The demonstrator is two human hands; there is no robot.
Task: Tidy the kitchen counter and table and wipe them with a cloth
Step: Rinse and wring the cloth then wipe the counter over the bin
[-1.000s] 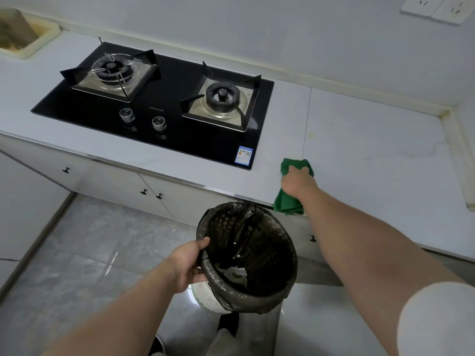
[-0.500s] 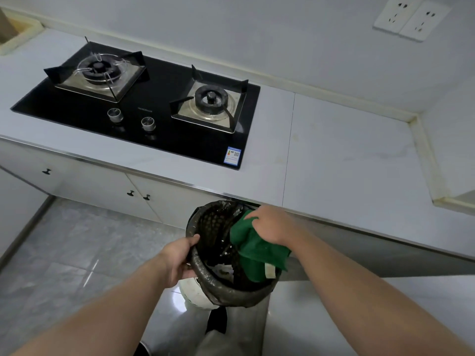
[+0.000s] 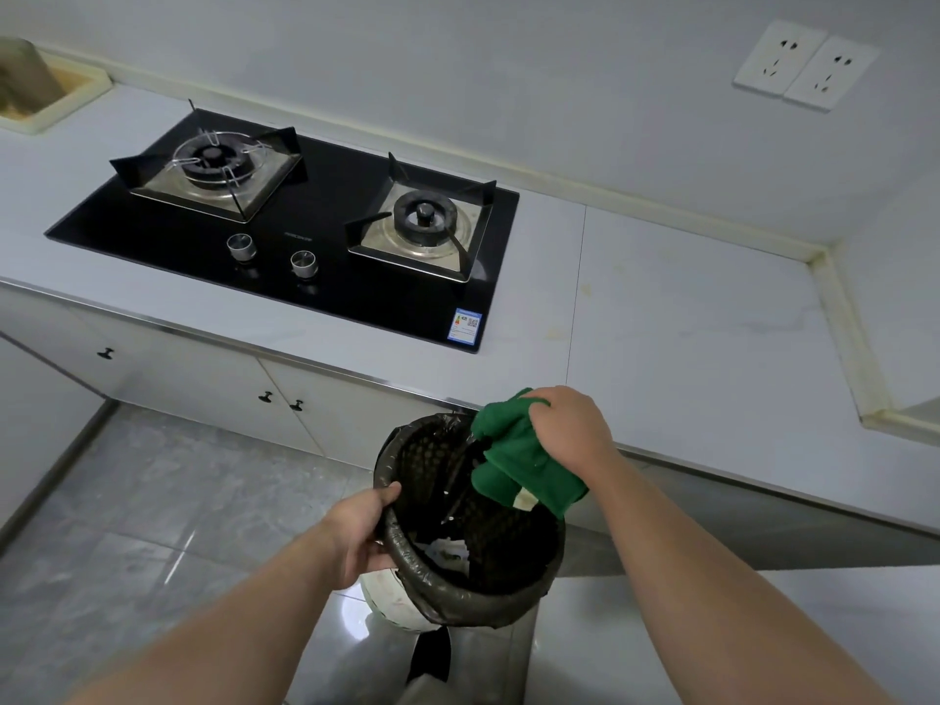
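The cloth [image 3: 513, 460] is deep green, with a small cream tag [image 3: 524, 500] at its lower edge. The bin liner [image 3: 447, 605] is glossy black, and a fine diamond mesh pattern shows through its inner wall; the bin [image 3: 389, 595] below it is white. The bench [image 3: 686, 323] is pale grey-white with faint grey veining and a few yellowish specks, edged by a cream-yellow strip [image 3: 847, 328]. The hob [image 3: 315, 282] is glossy black, with silver dials [image 3: 241, 246], steel-grey burner trays [image 3: 442, 252] and a blue-and-white label [image 3: 465, 326]. The cabinet doors [image 3: 203, 379] are white with black knobs [image 3: 265, 397]. The floor [image 3: 178, 501] is grey marbled tile. The wall sockets [image 3: 803, 66] are white.
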